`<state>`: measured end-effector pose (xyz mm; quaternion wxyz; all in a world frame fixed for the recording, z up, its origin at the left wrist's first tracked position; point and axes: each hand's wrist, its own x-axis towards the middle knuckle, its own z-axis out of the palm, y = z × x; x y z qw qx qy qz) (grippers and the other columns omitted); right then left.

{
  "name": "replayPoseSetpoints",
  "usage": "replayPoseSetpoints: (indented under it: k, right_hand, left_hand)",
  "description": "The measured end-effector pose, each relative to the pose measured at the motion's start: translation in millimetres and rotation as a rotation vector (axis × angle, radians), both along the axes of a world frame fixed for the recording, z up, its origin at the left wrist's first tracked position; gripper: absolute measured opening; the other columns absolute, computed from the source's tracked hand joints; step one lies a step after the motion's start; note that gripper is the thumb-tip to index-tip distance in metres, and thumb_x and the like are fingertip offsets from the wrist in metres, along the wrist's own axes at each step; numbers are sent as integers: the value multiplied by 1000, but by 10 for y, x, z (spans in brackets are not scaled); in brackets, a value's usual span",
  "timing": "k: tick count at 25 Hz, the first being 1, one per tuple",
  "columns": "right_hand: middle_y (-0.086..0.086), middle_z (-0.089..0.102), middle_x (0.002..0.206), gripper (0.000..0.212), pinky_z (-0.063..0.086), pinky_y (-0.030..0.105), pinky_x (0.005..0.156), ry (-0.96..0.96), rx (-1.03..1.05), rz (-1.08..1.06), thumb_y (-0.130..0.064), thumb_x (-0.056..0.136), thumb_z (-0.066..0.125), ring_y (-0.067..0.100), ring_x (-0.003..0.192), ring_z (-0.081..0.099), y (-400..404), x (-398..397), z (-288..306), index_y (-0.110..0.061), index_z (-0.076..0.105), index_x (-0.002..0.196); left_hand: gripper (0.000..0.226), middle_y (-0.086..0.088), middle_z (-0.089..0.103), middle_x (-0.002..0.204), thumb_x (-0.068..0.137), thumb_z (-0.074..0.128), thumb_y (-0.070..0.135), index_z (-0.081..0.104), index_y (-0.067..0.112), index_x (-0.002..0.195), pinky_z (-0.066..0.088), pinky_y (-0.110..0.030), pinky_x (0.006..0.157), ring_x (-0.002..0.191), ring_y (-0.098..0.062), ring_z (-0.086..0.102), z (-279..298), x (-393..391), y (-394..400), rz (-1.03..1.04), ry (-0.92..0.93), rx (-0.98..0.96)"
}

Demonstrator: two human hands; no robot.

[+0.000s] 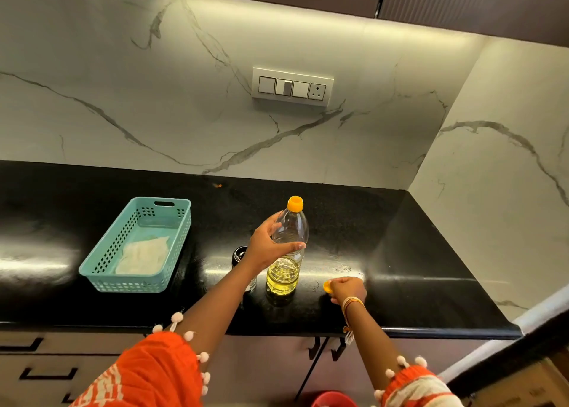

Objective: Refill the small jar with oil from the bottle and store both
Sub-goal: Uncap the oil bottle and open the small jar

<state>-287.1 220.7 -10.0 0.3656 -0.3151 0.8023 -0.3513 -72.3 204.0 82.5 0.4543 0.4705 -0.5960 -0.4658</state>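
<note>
A clear plastic oil bottle [288,252] stands upright on the black counter [400,252], about a third full of yellow oil, with an orange neck piece [295,203] on top. My left hand [271,246] grips the bottle around its upper body. My right hand [346,289] rests low on the counter to the bottle's right, holding a small yellow cap [327,286] at its fingertips. The small jar [243,258], glass with a dark rim, stands just left of the bottle and is mostly hidden behind my left forearm.
A teal perforated basket [104,265] with a white cloth [143,255] inside sits on the counter's left. A marble wall with a switch panel [292,87] runs behind; another wall closes off the right. Drawers and cabinet doors lie below the counter edge. Something red [331,400] shows at the bottom.
</note>
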Motion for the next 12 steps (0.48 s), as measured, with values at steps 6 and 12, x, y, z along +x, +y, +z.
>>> replayPoseSetpoints:
  k: [6,12]
  right_hand:
    - [7,73,75,17,61,42,69,101,10,-14,-13,78,68,28,71,71,-26,6,-140,-21,73,64]
    - [8,69,68,24,60,43,71,45,-28,-65,-13,80,62,30,72,70,84,48,-99,-21,64,58]
  left_hand:
    - [85,9,49,131,68,86,19,40,28,138,42,-22,93,122,-8,44,-53,44,71,-13,-35,5]
    - [109,-7,45,147,62,89,33,26,21,151,38,-40,107,137,-22,41,-164,131,97,26,-103,69]
